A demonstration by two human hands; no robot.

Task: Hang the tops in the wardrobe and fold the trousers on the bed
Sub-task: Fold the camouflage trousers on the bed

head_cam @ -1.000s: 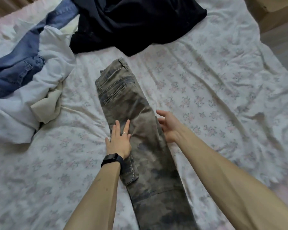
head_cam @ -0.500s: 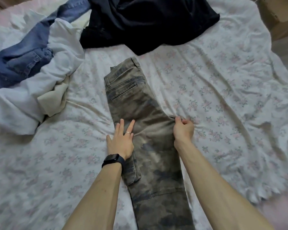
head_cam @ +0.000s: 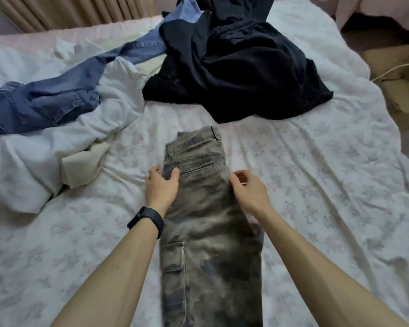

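Observation:
Camouflage cargo trousers (head_cam: 206, 208) lie folded lengthwise on the flowered bed sheet (head_cam: 316, 173), waistband pointing away from me. My left hand (head_cam: 162, 187) is at their left edge beside the back pocket, thumb on top and fingers curled round the edge. At the right edge, level with it, my right hand (head_cam: 248, 190) pinches the fabric with curled fingers. A heap of black tops (head_cam: 246, 67) lies beyond the waistband, with a light blue garment (head_cam: 187, 10) behind it. Blue jeans (head_cam: 45, 105) sprawl at the left over a white garment (head_cam: 33, 156).
A cream cloth (head_cam: 85, 166) pokes out from under the white garment, close to my left hand. Cardboard boxes (head_cam: 401, 95) with a white cable stand on the floor past the bed's right edge. Beige curtains (head_cam: 80, 10) hang behind the bed.
Both hands have slid up the trousers toward the waistband. My left hand, flat on the fabric before, now curls round the left edge. The right hand stays at the right edge.

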